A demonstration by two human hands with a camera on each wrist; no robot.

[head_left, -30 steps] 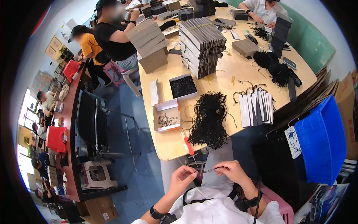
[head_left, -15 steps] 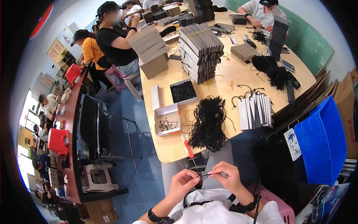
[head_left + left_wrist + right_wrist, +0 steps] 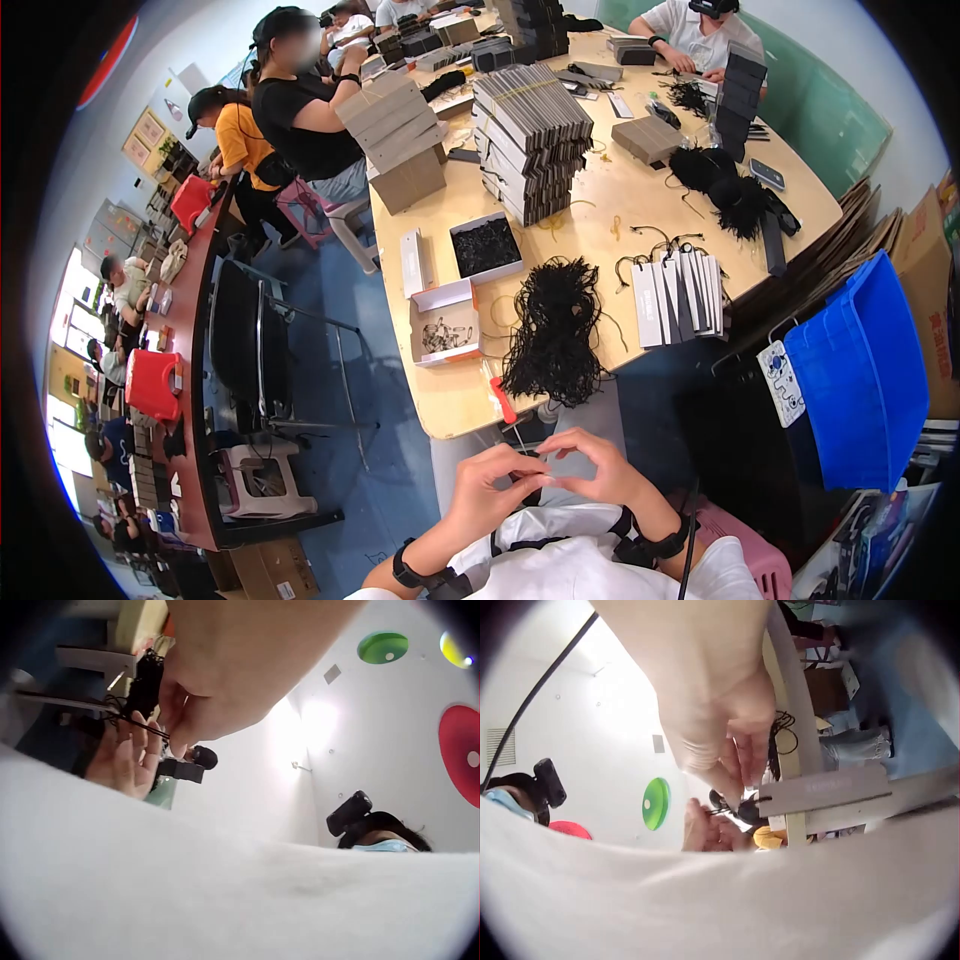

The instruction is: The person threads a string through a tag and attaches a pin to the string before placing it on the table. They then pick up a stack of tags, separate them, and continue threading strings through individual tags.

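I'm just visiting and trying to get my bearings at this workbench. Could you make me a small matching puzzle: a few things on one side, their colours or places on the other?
Things:
1. big plastic bin
2. loose pile of cords
3. small open box
4. thin cord

Descriptions:
A. black, heaped on the table near its front edge
B. blue, beside the table
C. pinched between both hands
D. white, left of the cord pile

Pairs: 1-B, 2-A, 3-D, 4-C
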